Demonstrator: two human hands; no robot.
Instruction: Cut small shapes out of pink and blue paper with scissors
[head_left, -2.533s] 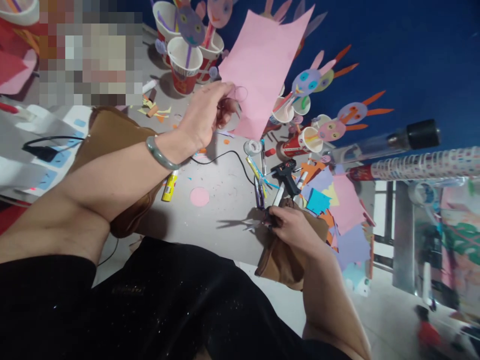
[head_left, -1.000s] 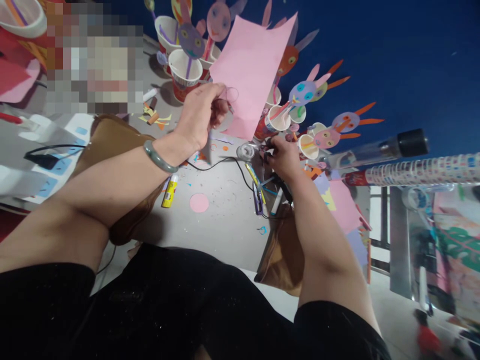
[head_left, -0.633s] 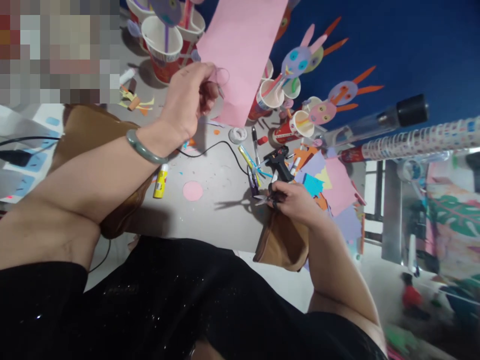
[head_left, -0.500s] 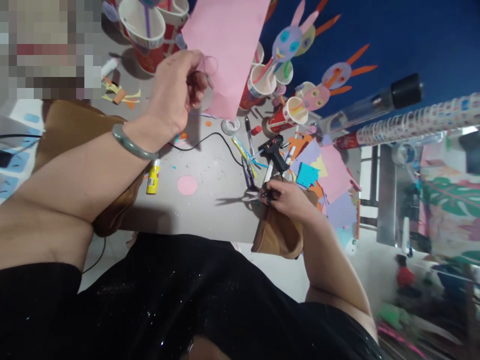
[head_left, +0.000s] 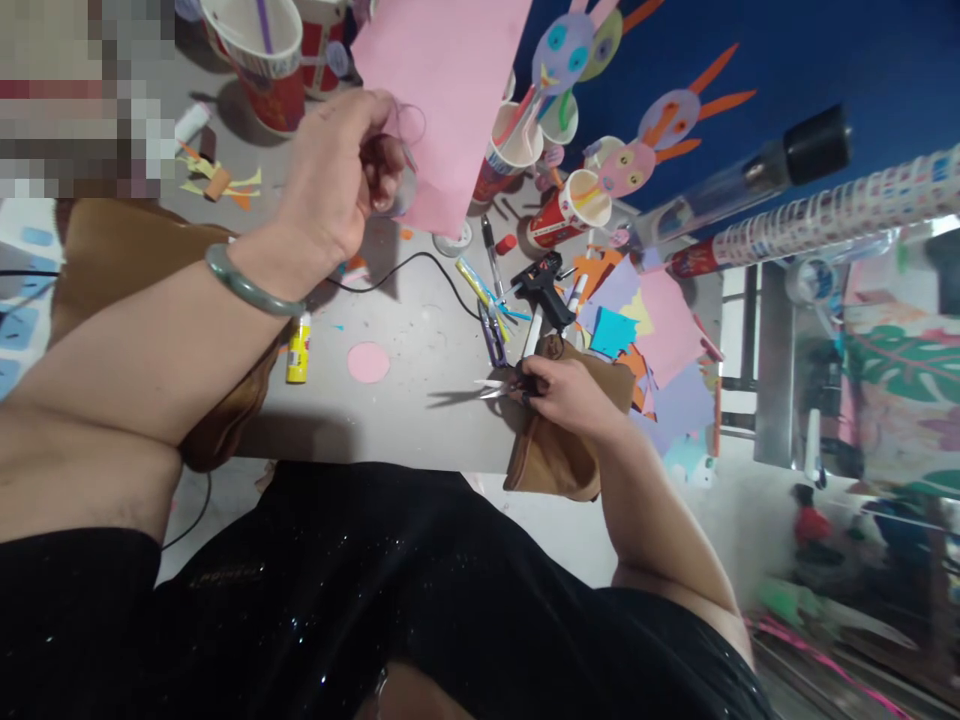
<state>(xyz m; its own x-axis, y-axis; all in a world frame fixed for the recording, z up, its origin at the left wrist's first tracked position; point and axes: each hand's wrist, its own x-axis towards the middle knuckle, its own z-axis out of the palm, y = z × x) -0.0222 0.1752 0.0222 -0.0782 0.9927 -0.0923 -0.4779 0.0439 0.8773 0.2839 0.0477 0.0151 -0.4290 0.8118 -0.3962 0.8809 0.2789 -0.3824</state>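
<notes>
My left hand [head_left: 334,175], a green bangle [head_left: 251,283] on its wrist, is raised at upper left. Its fingers are curled at the near edge of a large pink paper sheet [head_left: 450,90]. A thin round outline and a greyish round shape show by the fingertips; I cannot tell what they are. Low on the right, my right hand [head_left: 562,393] grips black-handled scissors [head_left: 493,388], blades slightly apart and pointing left. A pink paper disc [head_left: 368,362] lies flat on the table between the hands.
Behind the right hand lies a black glue gun [head_left: 546,288], beside coloured paper scraps [head_left: 664,325]. Red paper cups [head_left: 570,210] with paper animal faces stand at the back. A yellow glue stick [head_left: 298,350], markers and a dark cable lie nearby. Stacked cups [head_left: 832,208] are at right.
The view has shifted slightly, moving most things a little left. The scissor blades show more clearly. Both hands keep nearly the same pose and hold.
</notes>
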